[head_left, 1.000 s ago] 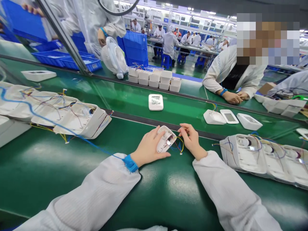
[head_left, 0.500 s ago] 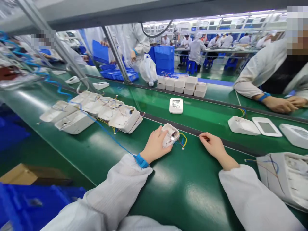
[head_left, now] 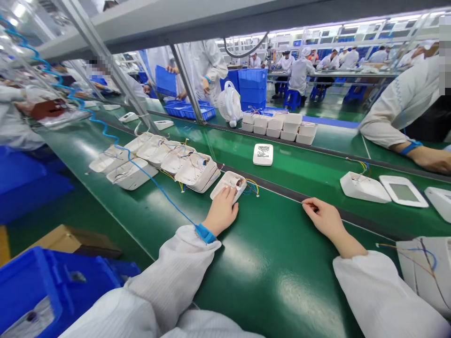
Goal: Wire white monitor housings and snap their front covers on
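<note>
A small white plastic housing (head_left: 230, 177), its inside facing up with yellow, red and blue wires trailing from its right end, lies on the green bench. Across its near part rest the outstretched fingers of my left hand (head_left: 221, 211), the thumb beside its near right corner. To its left stand several similar open white housings with wires (head_left: 197, 172), the nearest stack almost touching it. My right hand (head_left: 324, 217) rests by the dark strip along the bench, fingers curled together, and I see nothing in them. A blue wrist strap (head_left: 205, 233) with a coiled cord circles my left wrist.
A white unit with a screen (head_left: 263, 155) lies on the green belt. Beyond it stand stacked white housings (head_left: 280, 126) and a white fan (head_left: 230, 104). More housings (head_left: 365, 187) are at right, near a co-worker's arm (head_left: 394, 117). Blue crates (head_left: 52, 281) stand lower left.
My left hand has slid the white housing leftward, up to the row of housings, and its fingers now lie flatter on it. My right hand stays curled by the strip. The view has shifted left.
</note>
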A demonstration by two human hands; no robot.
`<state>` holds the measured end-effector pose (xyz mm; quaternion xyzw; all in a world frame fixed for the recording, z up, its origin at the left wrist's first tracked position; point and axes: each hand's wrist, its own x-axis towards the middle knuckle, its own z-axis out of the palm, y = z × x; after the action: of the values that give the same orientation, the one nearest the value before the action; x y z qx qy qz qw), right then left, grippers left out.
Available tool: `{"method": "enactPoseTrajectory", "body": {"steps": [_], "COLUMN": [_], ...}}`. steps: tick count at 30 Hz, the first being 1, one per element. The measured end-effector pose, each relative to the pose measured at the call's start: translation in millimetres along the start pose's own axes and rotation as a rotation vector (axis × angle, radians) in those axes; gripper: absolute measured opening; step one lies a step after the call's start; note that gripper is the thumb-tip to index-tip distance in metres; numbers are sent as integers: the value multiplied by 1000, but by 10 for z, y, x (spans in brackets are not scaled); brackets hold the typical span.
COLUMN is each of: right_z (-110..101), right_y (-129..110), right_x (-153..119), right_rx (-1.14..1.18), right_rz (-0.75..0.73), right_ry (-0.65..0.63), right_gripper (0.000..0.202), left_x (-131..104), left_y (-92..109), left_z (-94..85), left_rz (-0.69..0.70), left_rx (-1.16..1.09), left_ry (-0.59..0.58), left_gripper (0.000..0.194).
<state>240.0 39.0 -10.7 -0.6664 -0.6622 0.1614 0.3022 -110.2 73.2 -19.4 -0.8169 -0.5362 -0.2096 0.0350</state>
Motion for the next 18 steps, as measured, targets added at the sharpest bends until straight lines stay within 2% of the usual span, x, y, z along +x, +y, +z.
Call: {"method": "enactPoseTrajectory", "body": {"steps": [4, 6, 9, 11, 13, 16, 18], "right_z": [16, 31, 45, 40, 30, 19, 17], "right_y": [44, 76, 104, 100, 86, 72, 72], "right_x": [12, 23, 38, 42, 44, 43, 41], "right_rx": [-7, -20, -43, -56, -68, -83, -83], "right_rz": [-5, -1, 20, 33, 44, 44, 30], "right_ry": [-2, 1, 2, -7, -17, -19, -11], "right_gripper": [33, 33, 34, 35, 36, 37, 37], "left_x": [-454, -729, -1105, -1271, -1332, -1244, -1141], "left_y": [-72, -213, -546, -827, -1127, -1527, -1702], "left_z": [-200, -348, -589, -715, -784, -791, -762], "left_rz": [74, 103, 97, 28, -84, -312, -495], "left_rx": [-5, -3, 8, 37, 90, 195, 215], "left_ry": [2, 5, -5, 5, 40, 106, 143], "left_gripper": [52, 48, 44, 42, 41, 45, 54]}}
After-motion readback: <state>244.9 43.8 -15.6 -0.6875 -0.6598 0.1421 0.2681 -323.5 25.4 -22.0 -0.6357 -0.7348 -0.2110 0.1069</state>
